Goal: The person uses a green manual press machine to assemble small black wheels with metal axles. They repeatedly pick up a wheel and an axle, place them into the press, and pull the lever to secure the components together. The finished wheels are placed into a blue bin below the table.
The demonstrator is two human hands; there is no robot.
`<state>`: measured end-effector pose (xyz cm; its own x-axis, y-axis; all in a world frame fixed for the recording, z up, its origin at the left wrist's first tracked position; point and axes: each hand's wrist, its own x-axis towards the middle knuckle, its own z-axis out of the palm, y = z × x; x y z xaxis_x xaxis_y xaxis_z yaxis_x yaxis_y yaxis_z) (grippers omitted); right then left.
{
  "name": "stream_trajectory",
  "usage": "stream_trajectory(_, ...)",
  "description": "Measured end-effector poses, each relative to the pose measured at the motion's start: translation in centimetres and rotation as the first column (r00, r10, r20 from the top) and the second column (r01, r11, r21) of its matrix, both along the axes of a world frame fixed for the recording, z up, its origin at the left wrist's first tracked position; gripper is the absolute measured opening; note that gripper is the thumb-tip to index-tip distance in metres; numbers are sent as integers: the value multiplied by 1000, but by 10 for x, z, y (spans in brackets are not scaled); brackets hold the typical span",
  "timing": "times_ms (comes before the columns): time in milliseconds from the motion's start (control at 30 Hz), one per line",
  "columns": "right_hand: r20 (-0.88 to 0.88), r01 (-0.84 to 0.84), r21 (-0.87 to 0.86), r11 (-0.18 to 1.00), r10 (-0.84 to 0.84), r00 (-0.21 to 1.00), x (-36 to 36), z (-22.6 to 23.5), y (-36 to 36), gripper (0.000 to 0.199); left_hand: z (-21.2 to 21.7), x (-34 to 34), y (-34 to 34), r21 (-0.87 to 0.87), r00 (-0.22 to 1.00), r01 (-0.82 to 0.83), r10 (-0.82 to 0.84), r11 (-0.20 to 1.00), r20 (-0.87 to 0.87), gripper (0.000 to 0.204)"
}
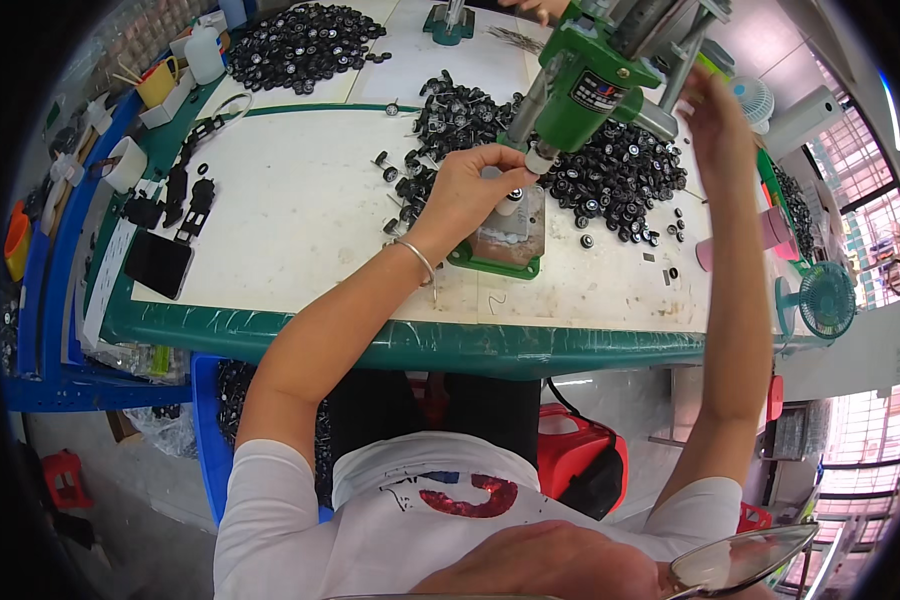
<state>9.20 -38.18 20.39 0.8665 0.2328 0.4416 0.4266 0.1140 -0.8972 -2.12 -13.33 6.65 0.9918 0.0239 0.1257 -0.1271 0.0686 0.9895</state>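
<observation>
I lose the top of the press past the upper edge. To its right, the right hand blurs, so I can't tell whether its fingers touch the lever. Below the press head, I can't make out what the left hand pinches, if anything. The press hides part of the wheels; beyond it, a co-worker's hand is cut off.

A head-worn fisheye looks down across the workbench.
</observation>
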Motion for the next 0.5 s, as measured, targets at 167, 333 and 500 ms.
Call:
stream_trajectory(167,-48,27,219,975,-17,999,25,74,66,23,-11,4,6,-81,1000,10,-11,997,-10,13)
stream_trajectory(333,39,-164,267,950,159,986,56,76,50,21,-7,6,-1,-132,997,82,-83,988,-4,12)
stream_trajectory(500,201,110,329,938,-183,962,-16,76,90,22,-15,8,7,-144,998,62,-65,988,-15,11)
